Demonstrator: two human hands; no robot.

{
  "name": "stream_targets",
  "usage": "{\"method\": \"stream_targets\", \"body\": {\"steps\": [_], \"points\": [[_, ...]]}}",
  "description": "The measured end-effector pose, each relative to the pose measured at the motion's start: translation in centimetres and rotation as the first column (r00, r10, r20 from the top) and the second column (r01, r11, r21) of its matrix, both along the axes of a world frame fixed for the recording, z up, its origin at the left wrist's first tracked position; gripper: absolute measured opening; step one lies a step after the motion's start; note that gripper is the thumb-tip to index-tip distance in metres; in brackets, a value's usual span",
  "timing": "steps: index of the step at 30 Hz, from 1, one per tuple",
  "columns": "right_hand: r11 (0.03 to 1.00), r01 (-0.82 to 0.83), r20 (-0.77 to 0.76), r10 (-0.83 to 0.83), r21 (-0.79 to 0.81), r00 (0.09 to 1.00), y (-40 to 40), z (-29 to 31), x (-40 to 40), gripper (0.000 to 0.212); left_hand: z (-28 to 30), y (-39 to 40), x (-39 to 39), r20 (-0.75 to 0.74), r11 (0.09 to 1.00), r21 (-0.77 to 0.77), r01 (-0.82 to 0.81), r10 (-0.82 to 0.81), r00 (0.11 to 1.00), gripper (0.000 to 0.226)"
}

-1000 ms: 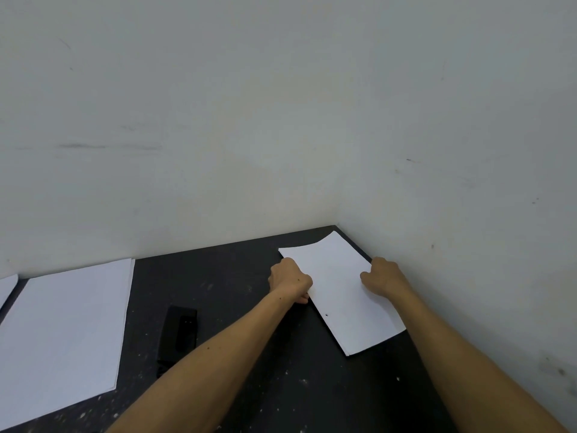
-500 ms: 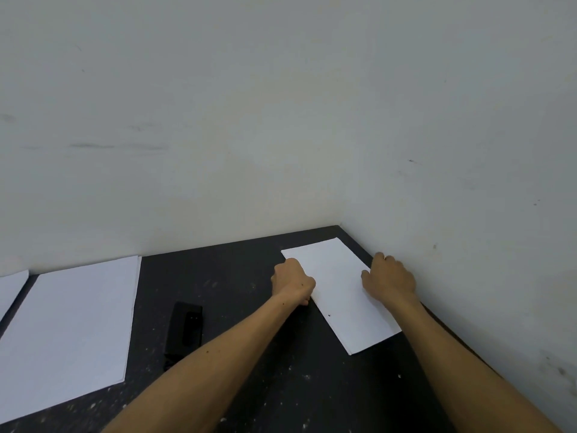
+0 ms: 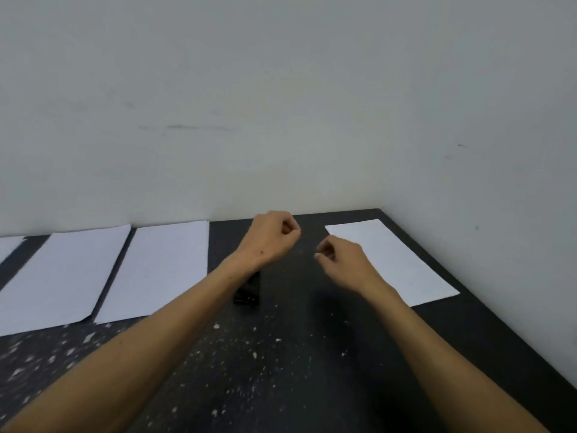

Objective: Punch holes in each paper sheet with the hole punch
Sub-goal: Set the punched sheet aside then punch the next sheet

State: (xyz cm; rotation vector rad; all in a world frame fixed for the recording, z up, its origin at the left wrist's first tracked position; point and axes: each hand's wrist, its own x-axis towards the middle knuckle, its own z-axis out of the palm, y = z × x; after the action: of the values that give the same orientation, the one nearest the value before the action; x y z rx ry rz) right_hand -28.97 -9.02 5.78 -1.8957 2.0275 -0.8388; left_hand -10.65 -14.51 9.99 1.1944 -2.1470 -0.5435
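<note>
A: Where's the hole punch (image 3: 248, 292) now?

B: On the dark table (image 3: 281, 370), mostly hidden under the left forearm; only its near end shows. Take it as the landmark: two sheets lie side by side to its left, the nearer sheet (image 3: 156, 270) just beside it and the farther sheet (image 3: 62, 276) beyond that, with a sliver of another sheet (image 3: 9, 245) at the frame's edge. One sheet (image 3: 393, 264) lies well to its right, along the wall (image 3: 468, 151).

A: And the hands?

B: Both hover above the table beyond the punch, holding nothing. The left hand (image 3: 271, 235) has its fingers curled loosely in toward the thumb; the right hand (image 3: 340, 260) is curled the same way, fingertips near the thumb.

A: How will the things handle?

B: I'd judge the punch small, rigid and fairly heavy for its size, best gripped across its body with the lever free. The paper is light, floppy and prone to sliding, so pinch an edge and lift from there.

A: What differs from a second ago?

B: Then both hands rested on the right sheet, pressing it near the corner. They have lifted off and drawn back toward the punch, and the view has swung left, bringing more sheets in
</note>
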Motion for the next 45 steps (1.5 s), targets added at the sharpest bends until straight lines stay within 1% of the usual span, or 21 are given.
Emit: {"method": "stream_targets", "body": {"steps": [2, 4, 5, 7, 9, 10, 11, 13, 16, 18, 20, 22, 26, 29, 31, 33, 35, 37, 41, 43, 45], "points": [[0.995, -0.102, 0.090, 0.100, 0.017, 0.991, 0.7, -0.3, 2.9, 0.021, -1.1, 0.7, 3.3, -0.013, 0.998, -0.043, -0.039, 0.038, 0.999, 0.014], [0.987, -0.161, 0.148, 0.158, 0.012, 0.976, 0.9, -1.2, 5.5, 0.029, -2.8, 1.3, 6.0, 0.014, 0.994, -0.071, -0.077, 0.078, 0.997, 0.017], [0.984, -0.180, 0.168, 0.175, 0.015, 0.970, 0.9, -1.6, 6.7, 0.038, -3.8, 1.6, 7.1, 0.030, 0.993, -0.077, -0.093, 0.095, 0.995, 0.019], [0.977, -0.208, 0.195, 0.196, 0.041, 0.961, 0.7, -2.5, 8.7, 0.066, -5.6, 2.4, 8.9, 0.026, 0.989, -0.074, -0.126, 0.128, 0.991, 0.025], [0.964, -0.253, 0.239, 0.228, 0.078, 0.944, 0.6, -3.0, 10.5, 0.096, -7.1, 3.2, 10.6, -0.021, 0.979, -0.082, -0.184, 0.183, 0.983, 0.028], [0.957, -0.277, 0.250, 0.247, 0.092, 0.936, 0.5, -3.2, 11.3, 0.107, -7.8, 3.6, 11.5, -0.044, 0.971, -0.090, -0.220, 0.217, 0.975, 0.028], [0.951, -0.293, 0.246, 0.261, 0.101, 0.933, 0.4, -3.4, 12.0, 0.114, -8.3, 3.9, 12.4, -0.054, 0.963, -0.106, -0.248, 0.244, 0.968, 0.029], [0.949, -0.296, 0.218, 0.268, 0.105, 0.938, -0.1, -3.8, 13.1, 0.119, -9.2, 4.4, 14.2, -0.011, 0.953, -0.140, -0.269, 0.270, 0.963, 0.031], [0.964, -0.247, 0.126, 0.233, 0.104, 0.964, -0.8, -4.5, 14.2, 0.115, -10.3, 5.0, 17.0, 0.157, 0.950, -0.169, -0.262, 0.288, 0.945, 0.041], [0.975, -0.207, 0.074, 0.201, 0.086, 0.977, -0.9, -4.9, 14.7, 0.112, -11.5, 5.1, 18.6, 0.271, 0.945, -0.180, -0.273, 0.314, 0.910, 0.056], [0.983, -0.175, 0.070, 0.171, 0.060, 0.983, -0.9, -5.2, 15.1, 0.108, -12.7, 5.2, 19.9, 0.337, 0.938, -0.164, -0.306, 0.345, 0.876, 0.072], [0.990, -0.135, 0.091, 0.132, 0.026, 0.987, -0.8, -5.4, 15.5, 0.104, -13.4, 5.1, 20.3, 0.343, 0.933, -0.133, -0.336, 0.361, 0.867, 0.078], [0.995, -0.101, 0.120, 0.102, -0.018, 0.987, -0.9, -5.8, 16.0, 0.101, -13.3, 4.5, 20.3, 0.311, 0.921, -0.155, -0.357, 0.388, 0.867, 0.070], [0.997, -0.070, 0.130, 0.073, -0.033, 0.989, -0.9, -5.9, 16.1, 0.101, -12.9, 3.8, 20.4, 0.341, 0.922, -0.148, -0.358, 0.388, 0.856, 0.064], [0.992, -0.020, 0.108, 0.034, -0.128, 0.994, -0.7, -5.7, 16.5, 0.094, -12.4, 3.2, 20.6, 0.373, 0.930, -0.134, -0.342, 0.367, 0.852, 0.063], [0.953, 0.000, 0.046, 0.015, -0.303, 0.999, -0.2, -5.4, 17.3, 0.078, -12.0, 2.8, 20.8, 0.412, 0.939, -0.147, -0.312, 0.345, 0.843, 0.065], [0.896, -0.041, -0.013, 0.040, -0.442, 0.999, 0.4, -5.0, 18.4, 0.058, -11.9, 2.6, 20.9, 0.470, 0.938, -0.214, -0.272, 0.344, 0.813, 0.064], [0.862, -0.112, -0.058, 0.096, -0.495, 0.994, 0.8, -4.8, 19.6, 0.043, -11.8, 2.6, 20.8, 0.523, 0.936, -0.271, -0.223, 0.338, 0.782, 0.059], [0.893, -0.225, -0.039, 0.228, -0.390, 0.973, 1.1, -4.6, 21.2, 0.028, -11.1, 1.7, 21.1, 0.629, 0.948, -0.292, -0.124, 0.288, 0.722, 0.048], [0.914, -0.266, -0.006, 0.278, -0.307, 0.961, 1.0, -4.5, 21.9, 0.025, -11.2, 1.3, 21.7, 0.603, 0.950, -0.286, -0.122, 0.278, 0.748, 0.048], [0.935, -0.269, 0.012, 0.279, -0.230, 0.960, 0.8, -4.6, 22.5, 0.024, -11.8, 1.4, 22.3, 0.528, 0.944, -0.302, -0.136, 0.284, 0.800, 0.061]]}}
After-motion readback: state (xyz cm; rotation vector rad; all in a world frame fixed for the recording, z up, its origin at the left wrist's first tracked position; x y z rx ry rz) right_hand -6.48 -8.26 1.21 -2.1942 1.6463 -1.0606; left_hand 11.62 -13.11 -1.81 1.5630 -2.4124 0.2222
